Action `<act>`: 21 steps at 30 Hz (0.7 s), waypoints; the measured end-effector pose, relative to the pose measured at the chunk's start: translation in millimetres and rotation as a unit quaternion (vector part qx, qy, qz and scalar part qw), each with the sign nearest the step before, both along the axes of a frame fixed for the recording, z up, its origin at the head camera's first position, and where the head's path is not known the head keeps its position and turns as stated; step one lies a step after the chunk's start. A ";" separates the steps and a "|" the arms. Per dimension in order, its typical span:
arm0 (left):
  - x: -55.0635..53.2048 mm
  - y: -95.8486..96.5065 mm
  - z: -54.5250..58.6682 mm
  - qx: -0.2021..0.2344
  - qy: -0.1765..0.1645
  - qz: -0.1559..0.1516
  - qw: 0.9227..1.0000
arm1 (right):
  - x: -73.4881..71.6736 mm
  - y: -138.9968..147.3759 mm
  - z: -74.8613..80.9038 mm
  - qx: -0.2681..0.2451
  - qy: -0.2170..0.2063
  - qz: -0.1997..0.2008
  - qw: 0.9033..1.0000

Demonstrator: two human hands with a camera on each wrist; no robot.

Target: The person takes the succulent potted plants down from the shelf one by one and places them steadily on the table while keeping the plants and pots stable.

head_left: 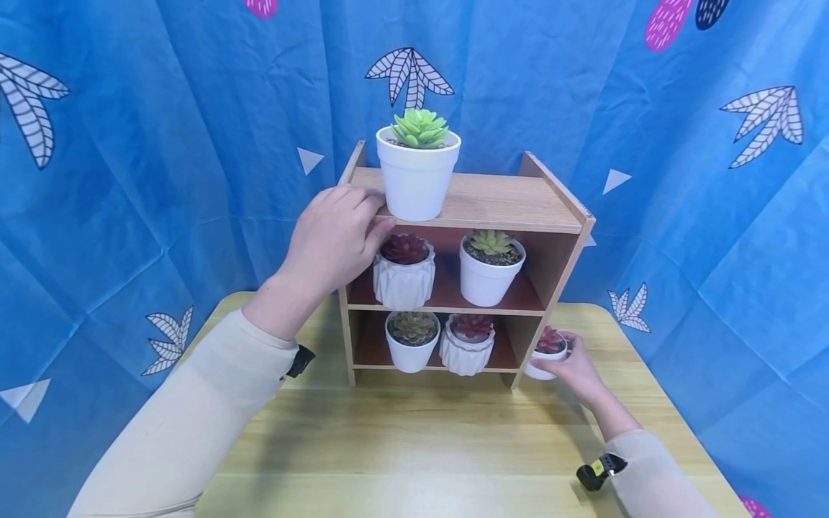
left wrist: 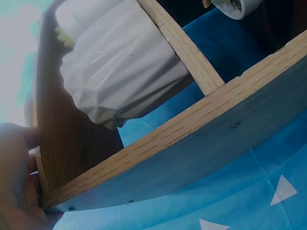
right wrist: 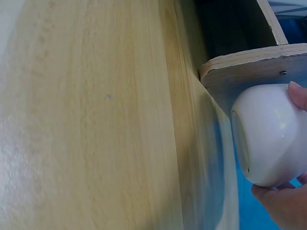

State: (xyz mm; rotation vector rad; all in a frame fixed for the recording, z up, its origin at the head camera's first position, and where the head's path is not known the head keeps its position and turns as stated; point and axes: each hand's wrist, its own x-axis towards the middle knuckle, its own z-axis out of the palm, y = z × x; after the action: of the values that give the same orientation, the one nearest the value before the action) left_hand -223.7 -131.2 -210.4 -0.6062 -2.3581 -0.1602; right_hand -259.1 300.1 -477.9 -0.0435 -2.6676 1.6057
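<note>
A small wooden shelf [head_left: 499,201] stands on the table. At its upper left corner my left hand [head_left: 337,234] grips the top board, thumb at the front edge. Right by those fingertips, a white pot with a bright green succulent [head_left: 417,173] sits on the top board. Beside the shelf's right side panel, my right hand [head_left: 576,370] holds a round white pot with a red succulent [head_left: 545,365]. In the right wrist view, this pot [right wrist: 271,136] is tilted, its base showing, with fingers and thumb around it.
On the middle level are a ribbed white pot with a dark red succulent [head_left: 404,282] and a smooth white pot with a pale green one [head_left: 488,277]. Below stand a greenish-brown succulent pot [head_left: 412,354] and another ribbed pot [head_left: 468,356]. A blue patterned curtain [head_left: 194,129] surrounds the table [head_left: 414,446].
</note>
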 end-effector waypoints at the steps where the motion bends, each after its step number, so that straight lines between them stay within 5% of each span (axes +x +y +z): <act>1: -0.1 0.0 -0.2 0.000 0.000 0.000 1.000 | -0.5 0.2 -0.9 -0.001 -0.001 0.000 1.000; 21: -1.4 0.0 -1.5 0.003 0.006 -0.005 1.000 | -4.4 -1.4 -8.1 -0.006 -0.016 0.010 1.000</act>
State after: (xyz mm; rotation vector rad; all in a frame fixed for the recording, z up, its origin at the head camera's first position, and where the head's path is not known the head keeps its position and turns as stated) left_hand -225.2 -131.3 -211.9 -0.6138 -2.3418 -0.1679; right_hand -263.5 298.7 -486.0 -0.0424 -2.6898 1.6411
